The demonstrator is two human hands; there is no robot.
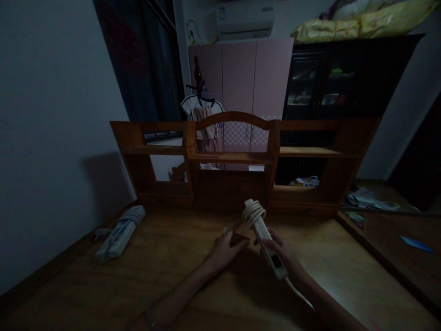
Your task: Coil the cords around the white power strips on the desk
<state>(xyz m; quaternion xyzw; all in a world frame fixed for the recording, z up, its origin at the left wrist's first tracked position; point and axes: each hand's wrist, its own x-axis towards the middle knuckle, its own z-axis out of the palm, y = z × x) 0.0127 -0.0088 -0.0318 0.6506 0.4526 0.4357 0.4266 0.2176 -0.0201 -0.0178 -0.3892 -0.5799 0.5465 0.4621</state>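
My right hand is closed round a white power strip and holds it tilted above the wooden desk. The strip's white cord is wound in coils round its far end, and a loose length trails down past my right wrist. My left hand is just left of the strip, fingers pinched on the cord near the coils. The room is dim.
A second white power strip with its wrapped cord lies at the desk's left, by the wall. A wooden shelf unit stands along the desk's back edge. Papers lie on a lower surface to the right.
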